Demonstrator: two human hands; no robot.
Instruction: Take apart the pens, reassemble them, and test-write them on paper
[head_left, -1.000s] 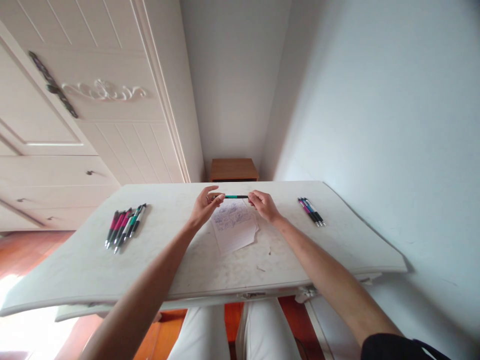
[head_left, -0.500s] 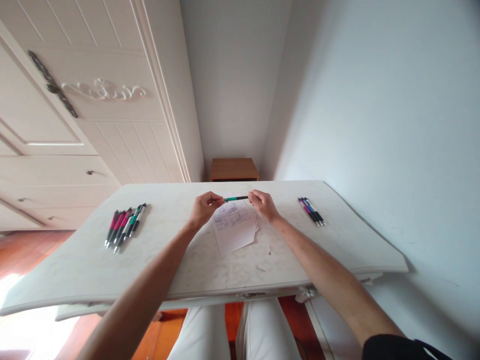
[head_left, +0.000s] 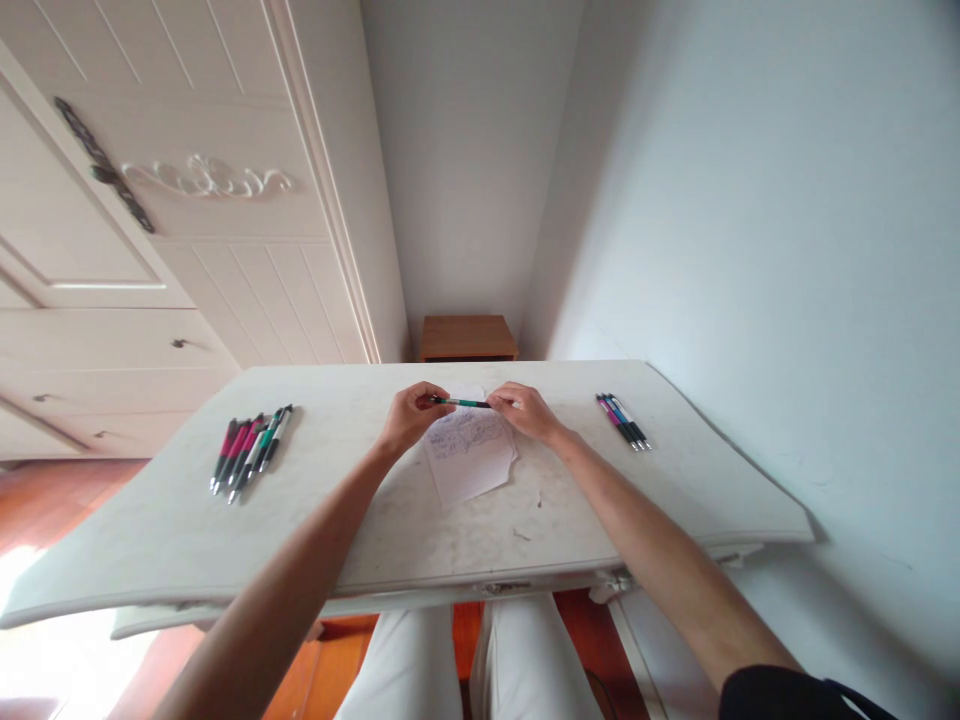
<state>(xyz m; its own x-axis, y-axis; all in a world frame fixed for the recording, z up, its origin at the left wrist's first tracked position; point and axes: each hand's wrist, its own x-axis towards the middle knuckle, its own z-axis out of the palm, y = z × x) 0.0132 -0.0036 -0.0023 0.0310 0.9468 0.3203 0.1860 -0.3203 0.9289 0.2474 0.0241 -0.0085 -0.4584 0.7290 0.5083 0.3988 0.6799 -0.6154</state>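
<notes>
A green and black pen [head_left: 471,403] lies level between my two hands, above the far end of a scribbled sheet of paper [head_left: 472,465]. My left hand [head_left: 415,412] pinches its left end between thumb and fingers. On the black right end, my right hand [head_left: 521,408] has its fingers closed; the tip is hidden by them. To the left on the table is a cluster of several pens [head_left: 247,452], with pink, green and white barrels and black grips. A smaller group of pens [head_left: 624,422], purple, blue and white, lies side by side to the right.
The white table [head_left: 360,540] carries a few small dark marks or scraps near its front. A white cabinet [head_left: 315,200] stands at the left, a pale wall [head_left: 750,250] at the right. Behind the table is a small brown wooden stand [head_left: 469,338].
The pen has shifted slightly in my hands, and more of its left end shows within my left fingers. My right hand has moved slightly left and its fingers have changed their hold.
</notes>
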